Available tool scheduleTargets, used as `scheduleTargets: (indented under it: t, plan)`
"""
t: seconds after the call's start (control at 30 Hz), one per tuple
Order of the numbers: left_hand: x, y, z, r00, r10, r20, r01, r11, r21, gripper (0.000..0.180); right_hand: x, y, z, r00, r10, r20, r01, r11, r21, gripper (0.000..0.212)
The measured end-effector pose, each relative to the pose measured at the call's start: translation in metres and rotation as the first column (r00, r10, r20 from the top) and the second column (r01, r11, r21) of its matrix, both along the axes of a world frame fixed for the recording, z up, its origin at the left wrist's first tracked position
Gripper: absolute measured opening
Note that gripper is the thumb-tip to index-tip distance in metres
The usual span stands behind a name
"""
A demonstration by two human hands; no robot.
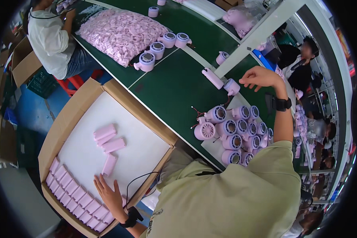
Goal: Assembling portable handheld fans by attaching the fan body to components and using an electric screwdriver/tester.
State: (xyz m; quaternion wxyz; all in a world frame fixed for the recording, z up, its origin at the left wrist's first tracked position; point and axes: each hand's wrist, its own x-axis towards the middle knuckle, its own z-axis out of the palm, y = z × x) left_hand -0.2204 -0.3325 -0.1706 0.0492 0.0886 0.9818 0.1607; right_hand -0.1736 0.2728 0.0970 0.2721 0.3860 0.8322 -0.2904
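Note:
My left hand (110, 194) is inside a cardboard box (103, 88), fingers stretched and apart, nothing in it. Just beyond its fingertips lies a pink handle-shaped housing (109, 164) on the white liner (141, 133). A few similar pink housings (114, 145) lie loose farther up, and rows of them (77, 194) line the near left side. Over the green bench, my right hand (261, 77) hangs with its fingers loosely bent and apart, no thing visible in it. Nearest to it are a pink fan head (231, 87) and a long pink handle piece (212, 78).
Many fan heads (234, 127) cluster on the bench beside my body. A large clear bag of pink parts (121, 33) lies farther off, near a row of fan heads (157, 50). A white frame post (261, 35) rises at the right. A person in white (51, 41) sits at far left.

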Motion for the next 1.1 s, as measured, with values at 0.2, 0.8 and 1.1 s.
scheduleTargets:
  t: [0.2, 0.8, 1.1]
  plan:
    - [-0.013, -0.004, 0.026, 0.964, 0.027, 0.264, -0.045, 0.997, 0.06, 0.075, 0.019, 0.031, -0.106, 0.853, 0.292, -0.432, -0.144, 0.928, 0.343, 0.054]
    - [-0.014, 0.033, 0.013, 0.986, -0.164, -0.006, 0.165, 0.986, 0.023, 0.066, 0.048, -0.013, -0.103, 0.856, 0.295, -0.425, -0.149, 0.927, 0.344, 0.054]
    - [-0.011, 0.013, 0.008, 0.995, -0.096, 0.013, 0.094, 0.992, 0.087, 0.052, 0.086, 0.051, -0.086, 0.88, 0.217, -0.421, -0.097, 0.953, 0.288, 0.047]
